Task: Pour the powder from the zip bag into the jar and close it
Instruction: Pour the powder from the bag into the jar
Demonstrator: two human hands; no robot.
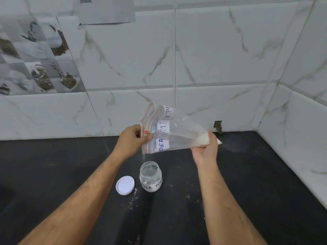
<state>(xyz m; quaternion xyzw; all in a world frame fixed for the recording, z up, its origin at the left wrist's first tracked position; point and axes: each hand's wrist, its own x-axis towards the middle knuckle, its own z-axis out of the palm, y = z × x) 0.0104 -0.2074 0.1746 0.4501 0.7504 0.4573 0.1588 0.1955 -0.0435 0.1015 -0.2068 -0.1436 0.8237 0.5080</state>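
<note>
So both hands hold the clear plastic zip bag (169,131) tipped above the open glass jar (150,176): left hand (131,138) pinches its mouth edge, right hand (206,147) cups the powdery bottom corner.

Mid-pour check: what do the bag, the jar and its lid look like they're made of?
Zip bag: thin clear plastic film, glossy; it creases and shows the powder through it. Jar: clear and rigid with highlights on the wall; glass or hard plastic, I cannot tell which. Lid, lying beside the jar on the dark counter: white, opaque, matte, with a ribbed rim, probably moulded plastic.
</note>
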